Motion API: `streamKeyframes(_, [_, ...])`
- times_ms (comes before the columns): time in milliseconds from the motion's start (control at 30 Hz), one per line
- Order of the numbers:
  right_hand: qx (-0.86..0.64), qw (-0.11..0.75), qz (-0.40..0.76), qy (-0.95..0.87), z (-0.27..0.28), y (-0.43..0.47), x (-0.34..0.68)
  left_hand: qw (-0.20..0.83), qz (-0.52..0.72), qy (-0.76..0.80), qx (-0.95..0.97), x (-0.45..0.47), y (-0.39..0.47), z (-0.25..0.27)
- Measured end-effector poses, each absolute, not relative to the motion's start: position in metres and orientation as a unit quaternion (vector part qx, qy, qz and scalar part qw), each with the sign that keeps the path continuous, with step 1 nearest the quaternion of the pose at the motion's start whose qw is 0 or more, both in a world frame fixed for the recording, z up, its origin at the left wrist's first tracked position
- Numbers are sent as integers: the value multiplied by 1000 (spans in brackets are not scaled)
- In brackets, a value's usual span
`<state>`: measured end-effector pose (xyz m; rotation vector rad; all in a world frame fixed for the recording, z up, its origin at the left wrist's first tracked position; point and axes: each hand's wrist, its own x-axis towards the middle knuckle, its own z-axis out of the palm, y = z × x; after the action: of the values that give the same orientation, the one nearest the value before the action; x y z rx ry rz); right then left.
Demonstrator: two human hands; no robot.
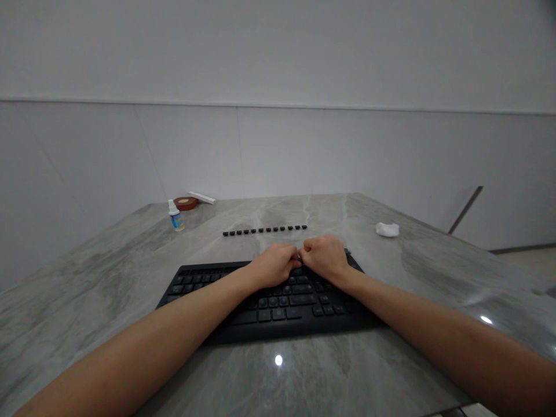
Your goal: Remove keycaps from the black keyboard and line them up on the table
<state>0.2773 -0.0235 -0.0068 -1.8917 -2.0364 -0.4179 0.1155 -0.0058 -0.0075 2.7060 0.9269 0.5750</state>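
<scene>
A black keyboard (243,333) lies on the marble-patterned table in front of me. Over its upper right part, my left hand (275,264) and my right hand (324,256) meet, fingertips close together at the top edge of the keys. Both hands have curled, closed fingers. Whatever they pinch is hidden beneath the fingers or too small to name. Behind the keyboard, several small black keycaps (268,230) stand in a neat row on the table.
On the left stands a spray bottle (176,219) with a blue label. Behind it are a reddish-brown box (186,203) and a white strip-like object (202,197). A crumpled white tissue or cloth (387,230) lies at the right. A pale wall (278,150) rises behind the table.
</scene>
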Motion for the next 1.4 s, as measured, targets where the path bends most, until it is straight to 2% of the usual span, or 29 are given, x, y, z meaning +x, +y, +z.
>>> streamKeyframes(1033, [-661, 144, -144, -723, -4, -24, 277, 101, 191, 310, 926, 116, -6, -7])
streamKeyframes(1400, [-612, 98, -150, -770, -6, -24, 276, 112, 195, 293, 929, 116, -7, -5])
